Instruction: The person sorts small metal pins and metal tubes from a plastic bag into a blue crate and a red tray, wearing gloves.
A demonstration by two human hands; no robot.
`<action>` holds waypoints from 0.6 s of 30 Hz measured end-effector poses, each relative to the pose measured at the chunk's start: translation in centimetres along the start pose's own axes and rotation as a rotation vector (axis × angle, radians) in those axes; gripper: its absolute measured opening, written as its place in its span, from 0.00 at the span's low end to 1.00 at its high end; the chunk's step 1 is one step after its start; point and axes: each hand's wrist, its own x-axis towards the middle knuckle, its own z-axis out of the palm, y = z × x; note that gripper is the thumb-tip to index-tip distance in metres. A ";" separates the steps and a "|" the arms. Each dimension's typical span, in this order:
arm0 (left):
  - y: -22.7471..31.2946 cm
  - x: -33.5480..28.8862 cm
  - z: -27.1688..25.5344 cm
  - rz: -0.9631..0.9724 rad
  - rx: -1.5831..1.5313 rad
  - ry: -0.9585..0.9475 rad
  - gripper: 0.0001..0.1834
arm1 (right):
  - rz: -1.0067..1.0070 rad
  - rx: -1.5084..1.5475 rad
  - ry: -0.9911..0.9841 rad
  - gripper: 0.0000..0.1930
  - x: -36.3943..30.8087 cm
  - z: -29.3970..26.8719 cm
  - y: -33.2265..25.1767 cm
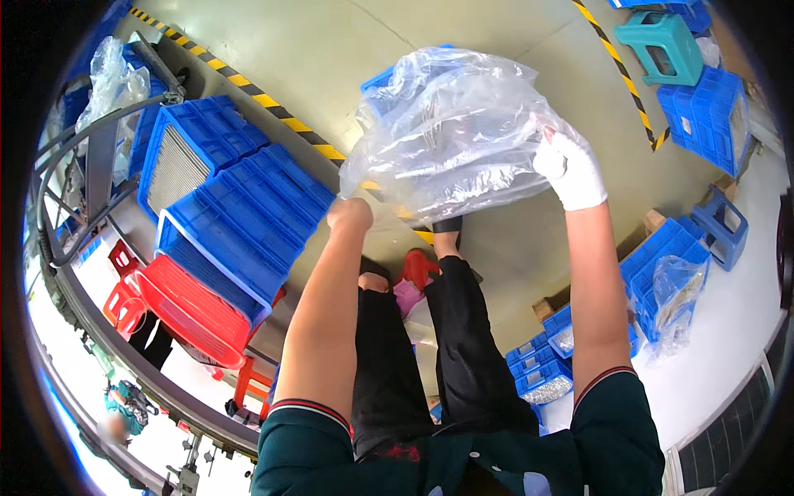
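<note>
A large clear plastic bag is held up in front of me, spread between both hands. My left hand, bare, grips its lower left edge. My right hand, in a white glove, grips its right edge. Thin metal parts show faintly inside the bag. A blue crate is partly hidden behind the bag. My legs in black trousers are below, over the grey floor.
Stacked blue crates sit on a red crate at left. More blue crates and a teal stool stand at upper right. Small blue bins and a bagged crate lie at right. Yellow-black floor tape crosses the floor.
</note>
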 end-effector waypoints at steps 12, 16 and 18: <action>11.4 6.1 -1.2 0.377 -1.792 -0.194 0.10 | -0.485 -0.816 0.680 0.21 -2.9 5.6 -1.4; 11.4 7.4 0.0 0.282 -1.996 -0.241 0.07 | -0.265 -1.036 0.614 0.16 -9.9 5.2 4.0; 12.5 8.2 0.1 0.237 -2.079 -0.267 0.08 | 0.035 -1.097 0.504 0.10 -13.2 5.5 8.9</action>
